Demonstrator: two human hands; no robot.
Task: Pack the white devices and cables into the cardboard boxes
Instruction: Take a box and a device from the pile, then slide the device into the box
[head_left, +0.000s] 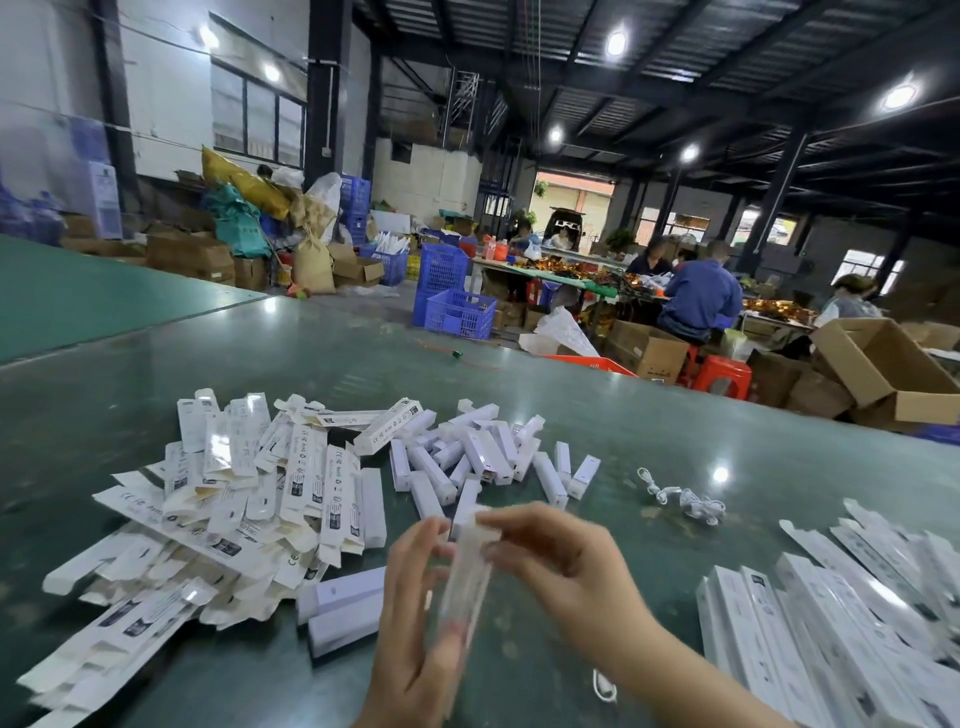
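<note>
Between both hands I hold a long white carton (466, 577), blurred and standing nearly upright over the green table (311, 364). My left hand (415, 623) grips its lower part, and my right hand (561, 561) pinches its top end. Behind them lies a heap of white devices (483, 452). A big pile of flat, unfolded white cartons (234, 493) spreads on the left. Two white devices (345, 608) lie just left of my left hand. A coiled white cable (685, 501) rests on the right.
Several filled white cartons (831, 613) lie in rows at the right front. Beyond the table's far edge stand open brown cardboard boxes (893, 369), red stools (722, 374) and blue crates (457, 312). People sit working at a far table (696, 296).
</note>
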